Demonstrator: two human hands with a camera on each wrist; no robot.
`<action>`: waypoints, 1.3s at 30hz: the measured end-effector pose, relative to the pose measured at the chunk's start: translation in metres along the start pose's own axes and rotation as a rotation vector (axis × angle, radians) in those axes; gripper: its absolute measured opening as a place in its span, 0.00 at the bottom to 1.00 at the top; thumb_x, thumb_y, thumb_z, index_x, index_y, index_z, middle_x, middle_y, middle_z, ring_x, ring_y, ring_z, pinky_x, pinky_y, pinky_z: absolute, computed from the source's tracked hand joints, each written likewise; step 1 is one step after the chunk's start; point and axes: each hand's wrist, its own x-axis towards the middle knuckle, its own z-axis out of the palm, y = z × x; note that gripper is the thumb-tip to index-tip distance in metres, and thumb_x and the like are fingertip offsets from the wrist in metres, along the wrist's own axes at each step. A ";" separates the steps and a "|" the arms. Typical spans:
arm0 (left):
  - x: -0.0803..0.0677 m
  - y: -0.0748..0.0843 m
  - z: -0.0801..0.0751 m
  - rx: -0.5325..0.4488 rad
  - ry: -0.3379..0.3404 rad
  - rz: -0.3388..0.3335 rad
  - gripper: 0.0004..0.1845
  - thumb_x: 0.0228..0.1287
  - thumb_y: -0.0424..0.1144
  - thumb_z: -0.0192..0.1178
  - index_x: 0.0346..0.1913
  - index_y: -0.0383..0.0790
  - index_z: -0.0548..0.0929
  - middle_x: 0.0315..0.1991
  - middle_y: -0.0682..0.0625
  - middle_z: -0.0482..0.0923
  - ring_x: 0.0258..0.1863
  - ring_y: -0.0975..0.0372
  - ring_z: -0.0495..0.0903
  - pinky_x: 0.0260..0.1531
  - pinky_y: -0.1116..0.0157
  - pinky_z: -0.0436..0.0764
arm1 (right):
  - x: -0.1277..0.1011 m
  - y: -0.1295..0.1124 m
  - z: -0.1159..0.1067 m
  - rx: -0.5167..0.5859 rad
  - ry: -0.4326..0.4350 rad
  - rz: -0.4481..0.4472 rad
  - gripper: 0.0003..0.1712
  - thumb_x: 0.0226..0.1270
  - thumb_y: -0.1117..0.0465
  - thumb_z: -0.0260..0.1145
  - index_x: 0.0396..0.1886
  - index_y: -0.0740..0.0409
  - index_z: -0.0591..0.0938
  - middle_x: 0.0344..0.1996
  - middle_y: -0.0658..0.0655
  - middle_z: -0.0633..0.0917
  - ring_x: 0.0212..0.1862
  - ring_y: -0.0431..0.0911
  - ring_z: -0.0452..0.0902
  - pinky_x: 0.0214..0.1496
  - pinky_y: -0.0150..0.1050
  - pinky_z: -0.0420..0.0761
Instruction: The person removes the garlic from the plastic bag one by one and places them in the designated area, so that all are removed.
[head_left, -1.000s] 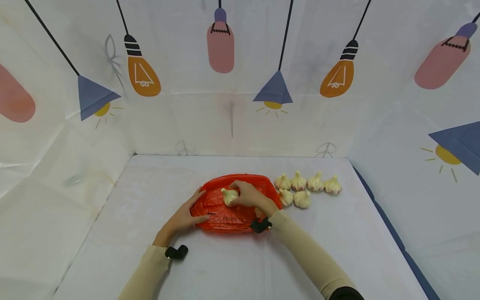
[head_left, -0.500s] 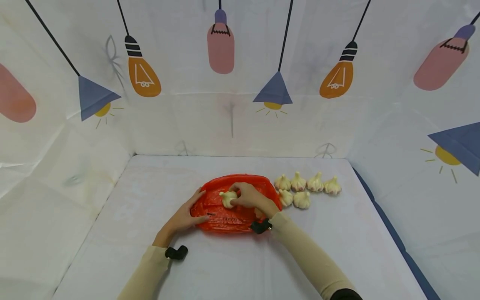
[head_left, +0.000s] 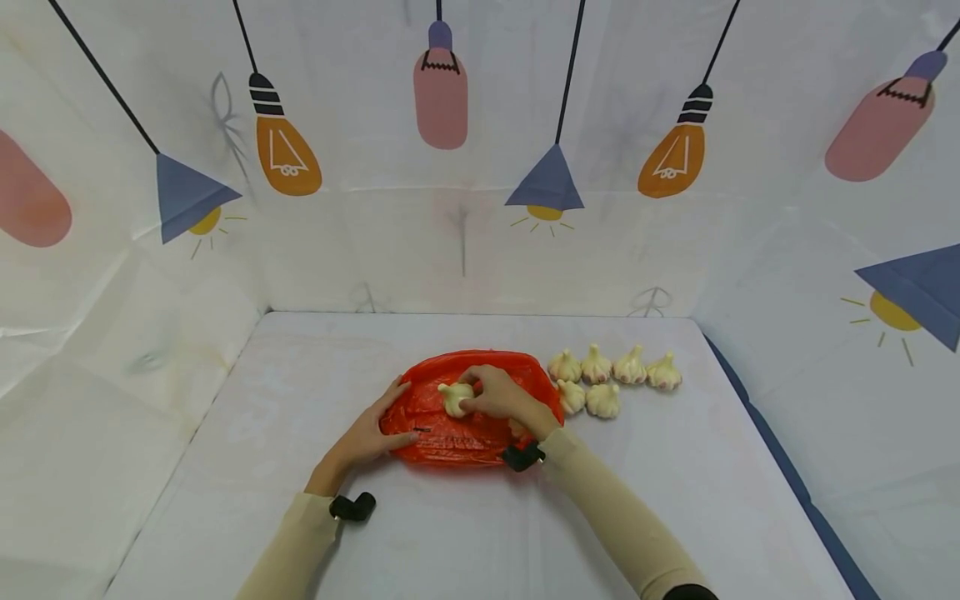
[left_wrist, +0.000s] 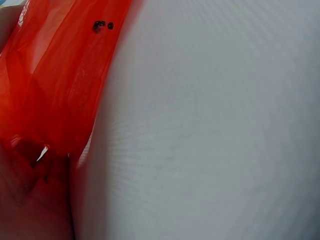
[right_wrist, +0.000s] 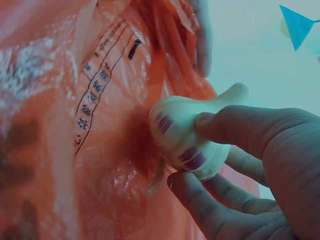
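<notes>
A red plastic bag (head_left: 453,450) lies on the white table in the head view. My left hand (head_left: 367,429) grips its left end, with the thumb along the near side and the fingers at the far side. In the left wrist view, the palm (left_wrist: 30,195) presses against the bag's thin film (left_wrist: 65,70). My right hand (head_left: 497,392) pinches a pale garlic bulb (head_left: 453,399) over the bag. Close up in the right wrist view, thumb and fingertips hold the garlic bulb (right_wrist: 175,127), which has purple marks, right beside the printed film (right_wrist: 115,175).
Several more garlic bulbs (head_left: 630,367) stand to the right of the bag, in a back row and a shorter front row (head_left: 603,401). White sheets (head_left: 465,233) printed with lamps wall the table (head_left: 337,350) at the back and sides.
The right hand has shifted the garlic bulb slightly to the left over the bag. The left hand and the bag look almost unmoved, and the other bulbs stay where they were.
</notes>
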 end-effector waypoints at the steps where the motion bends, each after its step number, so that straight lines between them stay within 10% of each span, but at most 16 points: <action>1: 0.000 0.000 0.000 0.001 0.000 0.001 0.53 0.59 0.54 0.74 0.83 0.55 0.55 0.86 0.54 0.39 0.84 0.48 0.40 0.78 0.37 0.49 | 0.000 0.000 0.000 0.001 0.005 -0.005 0.17 0.68 0.57 0.73 0.54 0.54 0.83 0.50 0.52 0.84 0.48 0.46 0.78 0.47 0.38 0.82; 39: 0.000 0.000 0.001 0.005 0.008 0.001 0.54 0.60 0.53 0.75 0.83 0.53 0.53 0.86 0.55 0.38 0.84 0.48 0.40 0.78 0.37 0.48 | -0.041 -0.022 -0.046 0.304 0.321 -0.038 0.26 0.67 0.55 0.74 0.63 0.51 0.80 0.64 0.56 0.78 0.59 0.53 0.84 0.53 0.45 0.88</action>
